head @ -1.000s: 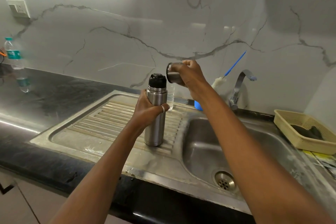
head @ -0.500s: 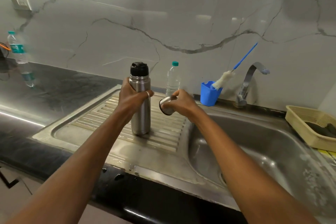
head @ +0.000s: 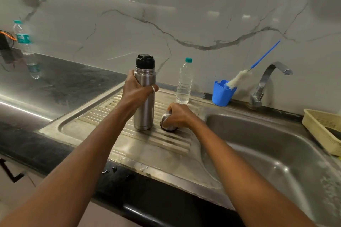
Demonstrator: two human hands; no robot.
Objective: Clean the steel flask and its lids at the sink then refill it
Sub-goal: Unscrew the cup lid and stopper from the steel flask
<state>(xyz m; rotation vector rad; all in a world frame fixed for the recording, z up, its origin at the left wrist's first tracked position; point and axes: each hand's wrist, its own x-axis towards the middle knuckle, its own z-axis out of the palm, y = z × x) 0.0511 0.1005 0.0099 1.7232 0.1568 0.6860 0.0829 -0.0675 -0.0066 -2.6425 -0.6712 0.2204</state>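
**Outer lid down on the drainboard, flask held upright**

The left hand (head: 137,91) is wrapped around the upper body of the steel flask (head: 144,110). The flask stands upright on the ribbed drainboard (head: 103,118), with its black inner lid (head: 145,61) on top. The right hand (head: 180,116) is curled over the steel outer lid (head: 167,123), which touches the drainboard just right of the flask. This lid seems tilted, but the fingers hide most of it.

The outer lid is round, so if the hand lets go while it leans, it may roll right and drop into the sink basin (head: 267,153). The flask is tall on a ribbed, wet surface. A damp grip could slip when the inner lid is turned, and the flask could tip.

1 plastic water bottle (head: 184,82) stands just behind the right hand, close enough to be knocked over. Farther right, a bottle brush (head: 238,79) leans in a blue cup (head: 220,94) beside the tap (head: 267,83). A beige basket (head: 323,129) sits at the far right edge. A 2nd bottle (head: 23,37) stands far left on the black countertop (head: 64,79).
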